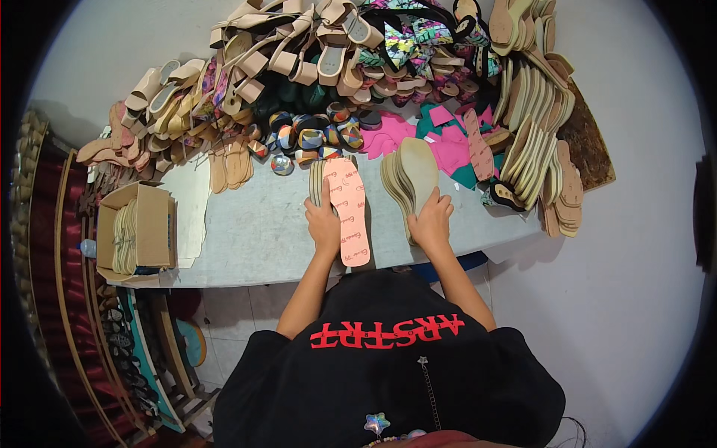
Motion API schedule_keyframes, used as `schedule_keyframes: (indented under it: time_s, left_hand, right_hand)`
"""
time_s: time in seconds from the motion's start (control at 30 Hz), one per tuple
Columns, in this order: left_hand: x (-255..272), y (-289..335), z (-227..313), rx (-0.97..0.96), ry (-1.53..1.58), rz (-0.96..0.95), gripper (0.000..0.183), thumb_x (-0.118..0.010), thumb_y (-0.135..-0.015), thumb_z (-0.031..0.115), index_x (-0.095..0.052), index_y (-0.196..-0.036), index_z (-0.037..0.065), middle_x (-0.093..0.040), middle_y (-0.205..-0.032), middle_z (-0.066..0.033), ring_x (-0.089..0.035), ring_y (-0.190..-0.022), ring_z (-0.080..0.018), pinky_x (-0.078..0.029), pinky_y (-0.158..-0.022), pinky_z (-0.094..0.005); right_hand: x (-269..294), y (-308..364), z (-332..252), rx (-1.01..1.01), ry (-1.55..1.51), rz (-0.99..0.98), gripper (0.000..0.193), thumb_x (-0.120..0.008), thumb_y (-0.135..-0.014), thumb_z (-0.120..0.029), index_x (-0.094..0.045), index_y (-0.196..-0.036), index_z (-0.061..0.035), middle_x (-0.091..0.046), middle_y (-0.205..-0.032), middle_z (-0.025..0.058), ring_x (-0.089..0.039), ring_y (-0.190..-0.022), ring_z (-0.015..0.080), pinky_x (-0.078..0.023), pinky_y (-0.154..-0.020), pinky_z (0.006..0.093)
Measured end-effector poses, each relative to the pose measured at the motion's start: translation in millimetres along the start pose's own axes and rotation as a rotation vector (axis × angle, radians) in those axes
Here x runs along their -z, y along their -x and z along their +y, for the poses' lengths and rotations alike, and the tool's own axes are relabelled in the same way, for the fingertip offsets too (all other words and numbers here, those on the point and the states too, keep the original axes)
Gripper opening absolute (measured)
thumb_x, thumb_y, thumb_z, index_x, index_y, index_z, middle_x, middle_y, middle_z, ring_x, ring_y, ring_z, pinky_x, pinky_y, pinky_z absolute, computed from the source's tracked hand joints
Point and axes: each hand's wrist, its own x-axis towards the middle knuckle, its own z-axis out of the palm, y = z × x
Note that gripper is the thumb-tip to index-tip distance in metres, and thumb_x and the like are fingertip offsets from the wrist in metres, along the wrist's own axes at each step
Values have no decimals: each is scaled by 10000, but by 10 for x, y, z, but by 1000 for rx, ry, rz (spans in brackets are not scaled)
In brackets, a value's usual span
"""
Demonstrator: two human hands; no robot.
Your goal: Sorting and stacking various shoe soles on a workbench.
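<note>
My left hand (324,224) grips the left side of a stack of shoe insoles, its index finger stretched along the edge. On top of that stack lies a pink insole (349,216) with dark printed marks, its heel end toward me. To the right, my right hand (431,220) is closed round the narrow near end of a stack of beige insoles (417,168). These are fanned out to the left, with their broad ends pointing away from me. Both stacks are at the front part of the grey table, a short gap apart.
Beige sandals (332,60) are heaped along the table's back. Multicoloured wrapped heels (310,138) and pink fabric scraps (385,134) lie before them. More insoles (523,142) are piled at the right. A cardboard box (160,231) holding soles stands on the grey table (250,231) at the left.
</note>
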Motion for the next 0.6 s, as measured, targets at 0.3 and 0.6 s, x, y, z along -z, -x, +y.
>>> schedule_keyframes:
  time_s: [0.3,0.6]
  left_hand:
    - [-84,-19,-86,19,-29,-28,640,-519,-800,199,-260,-1359,372,-378,-1123,-249,-494,-848,-394,-459,-684,-437]
    - [75,30,49,39,79,-35,1011,-723,-586,397,-133,-1400,291,-374,-1106,-220,-471,-901,-405,-457,-694,-458]
  right_hand:
    - [-242,114,-649,327,-401,-374,839,-729,-642,-333,-296,-1222,90,-366,-1105,272,-440,-1001,437,-416,-824,476]
    - [-697,116,-582,219,-414,-361,629,-573,-735,-147,-278,-1219,125,-390,-1089,289,-507,-952,381,-448,-823,376]
